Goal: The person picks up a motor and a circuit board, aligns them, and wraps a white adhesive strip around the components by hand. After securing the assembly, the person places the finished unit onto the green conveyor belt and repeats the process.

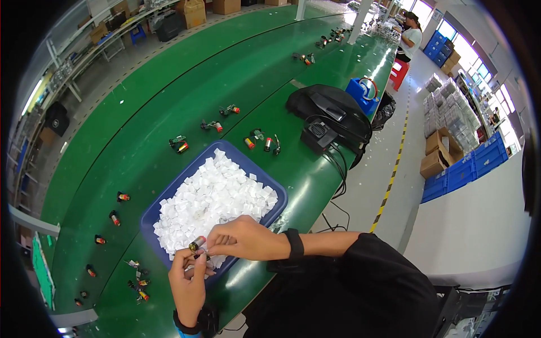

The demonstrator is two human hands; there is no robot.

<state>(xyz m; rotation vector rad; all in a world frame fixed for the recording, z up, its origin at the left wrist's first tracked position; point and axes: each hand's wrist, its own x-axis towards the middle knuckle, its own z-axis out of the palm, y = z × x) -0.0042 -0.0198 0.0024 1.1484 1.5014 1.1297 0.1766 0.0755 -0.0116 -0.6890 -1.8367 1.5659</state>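
Held above the near edge of a blue tray, in a narrow pinch of the left hand: a small red-and-metal cylinder, tilted, with its red end toward the right hand. Met there by that hand, with fingertips drawn together just beside the cylinder; too small to tell what, if anything, between them. Heaped in the tray: small white squares. Scattered over the green bench, to the left of the tray and beyond it: more small cylinders, some beside or joined to little green boards. Set farther along, toward the right edge: a black bag, a black grilled box trailing cables, and a blue holder with an orange ring. Seen at upper right, in the background: a person in a pale top, by a red stool.
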